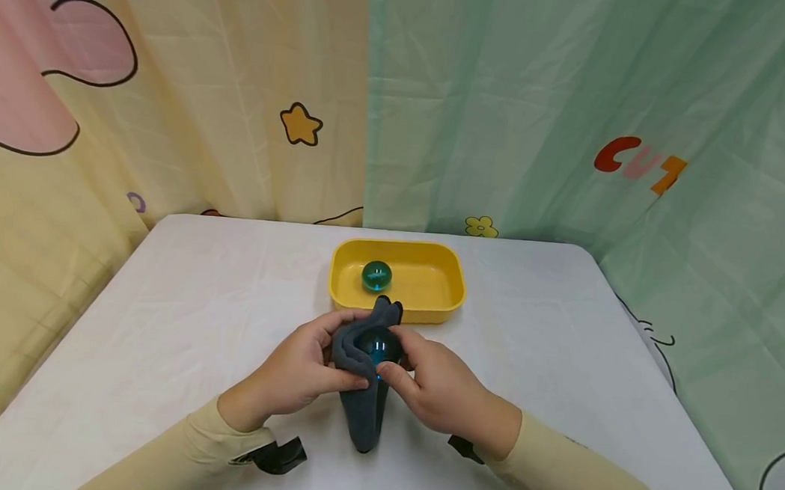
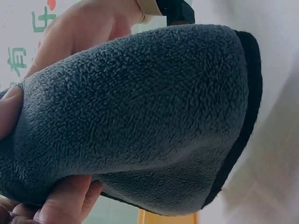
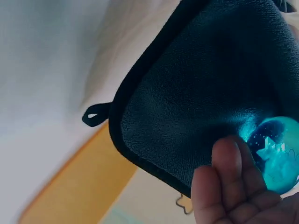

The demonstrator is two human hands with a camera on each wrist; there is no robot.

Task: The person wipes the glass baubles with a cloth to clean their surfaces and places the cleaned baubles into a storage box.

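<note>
A dark grey plush cloth with black edging hangs folded between both hands. My left hand grips it, thumb in front and fingers behind; in the left wrist view the cloth covers most of that hand. A clear teal ball sits against the cloth, held by my right hand between thumb and fingers. Seen from the right wrist, pale shapes show in the ball, fingertips are at its side, and the cloth lies behind it with a small loop at its corner.
Just beyond the hands, a yellow tray stands on the white table. Inside its left part rests another teal ball. Patterned curtains hang along the back and sides. Black straps are on both wrists.
</note>
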